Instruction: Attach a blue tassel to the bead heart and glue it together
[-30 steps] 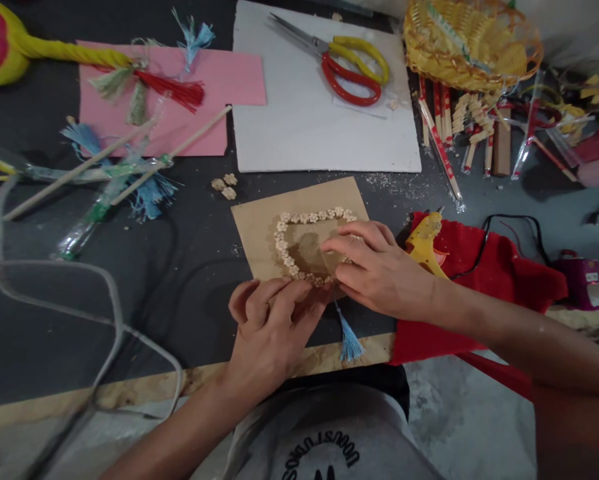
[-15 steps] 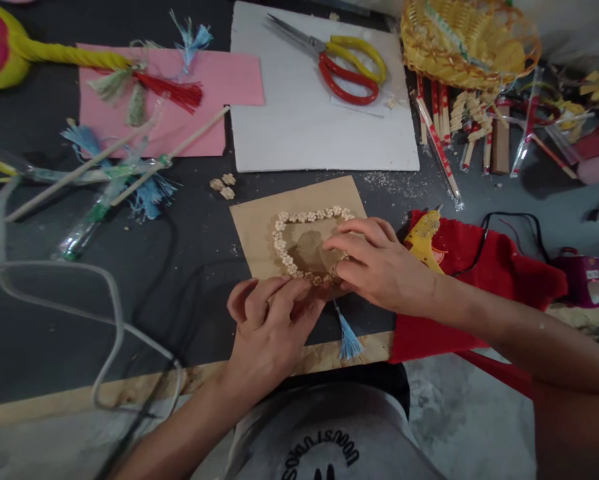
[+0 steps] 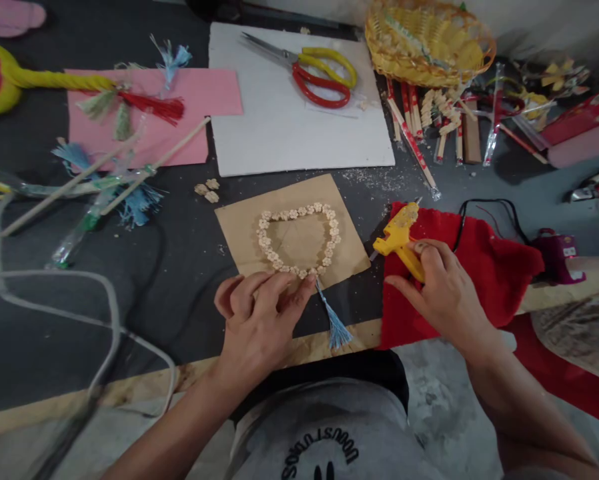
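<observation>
A loop of small pale flower-shaped beads [image 3: 333, 233] lies on a piece of brown cardboard [image 3: 239, 223]. My left hand [image 3: 259, 310] pinches the loop's lower edge, its thumb and fingers pressed at the beads. From that edge a light blue tassel [image 3: 337, 330] hangs toward the table's front. On the right, my right hand [image 3: 444, 293] has its fingers on the handle of a yellow glue gun [image 3: 397, 233], thumb on the near side. The glue gun rests over a red cloth [image 3: 494, 267], its nozzle pointing away from me.
Red-and-yellow-handled scissors [image 3: 324, 77] lie on a white board [image 3: 299, 143]. A yellow woven basket [image 3: 429, 73] stands behind wrapped chopsticks [image 3: 413, 143]. Left are pink paper [image 3: 219, 93], tassels [image 3: 152, 107], loose flower beads [image 3: 211, 197] and a grey cable [image 3: 114, 300].
My right hand has left the flower loop and moved right to the glue gun. The left hand stays at the loop's lower edge. The view has shifted slightly.
</observation>
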Demonstrator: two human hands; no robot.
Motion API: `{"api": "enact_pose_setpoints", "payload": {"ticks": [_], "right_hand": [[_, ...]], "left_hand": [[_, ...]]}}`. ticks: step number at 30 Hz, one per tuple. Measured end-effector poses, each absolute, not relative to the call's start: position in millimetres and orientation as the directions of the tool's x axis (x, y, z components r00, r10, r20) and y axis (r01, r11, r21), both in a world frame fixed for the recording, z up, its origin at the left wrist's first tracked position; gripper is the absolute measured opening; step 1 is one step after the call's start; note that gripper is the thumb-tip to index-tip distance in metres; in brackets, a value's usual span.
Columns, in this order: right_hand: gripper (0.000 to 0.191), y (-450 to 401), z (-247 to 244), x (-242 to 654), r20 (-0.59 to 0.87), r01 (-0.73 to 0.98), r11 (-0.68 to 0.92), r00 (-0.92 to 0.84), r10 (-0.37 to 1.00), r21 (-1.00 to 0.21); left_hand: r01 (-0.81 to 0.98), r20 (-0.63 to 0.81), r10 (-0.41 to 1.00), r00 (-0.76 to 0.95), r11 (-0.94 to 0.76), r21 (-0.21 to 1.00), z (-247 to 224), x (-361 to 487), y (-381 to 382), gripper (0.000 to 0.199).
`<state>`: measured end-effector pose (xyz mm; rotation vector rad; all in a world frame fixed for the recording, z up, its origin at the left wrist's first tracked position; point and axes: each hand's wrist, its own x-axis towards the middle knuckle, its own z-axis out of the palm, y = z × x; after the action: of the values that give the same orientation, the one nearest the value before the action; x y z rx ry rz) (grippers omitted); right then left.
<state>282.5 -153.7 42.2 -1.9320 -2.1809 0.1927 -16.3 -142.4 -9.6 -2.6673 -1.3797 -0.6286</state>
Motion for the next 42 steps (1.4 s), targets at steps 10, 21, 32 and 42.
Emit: {"api": "enact_pose_setpoints", "payload": {"ticks": [10, 21, 32, 42], "right_hand": [[0.041, -140.0, 34.3, 286.6, 0.037, 0.929, -0.052, 0.070, 0.997, -0.366], [0.032, -154.3, 55.6, 306.9, 0.073, 0.455, 0.001, 0.142, 0.987, -0.891], [0.023, -144.1, 41.0, 282.5, 0.014, 0.573, 0.277, -0.420, 0.907, -0.771], [0.022, -143.6, 29.4, 278.9, 0.035, 0.597, 0.357, -0.481, 0.876, -0.719]], "left_hand": [[0.786, 0.386, 0.744, 0.546, -0.614, 0.073, -7.0, -16.4, -140.7, 0.042], [0.802, 0.373, 0.763, 0.528, -0.593, 0.078, -8.0, -15.7, -142.7, 0.039], [0.812, 0.383, 0.760, 0.524, -0.582, 0.044, -4.4, -13.4, -141.2, 0.036], [0.799, 0.375, 0.773, 0.512, -0.589, 0.122, -2.4, -12.6, -141.2, 0.041]]}}
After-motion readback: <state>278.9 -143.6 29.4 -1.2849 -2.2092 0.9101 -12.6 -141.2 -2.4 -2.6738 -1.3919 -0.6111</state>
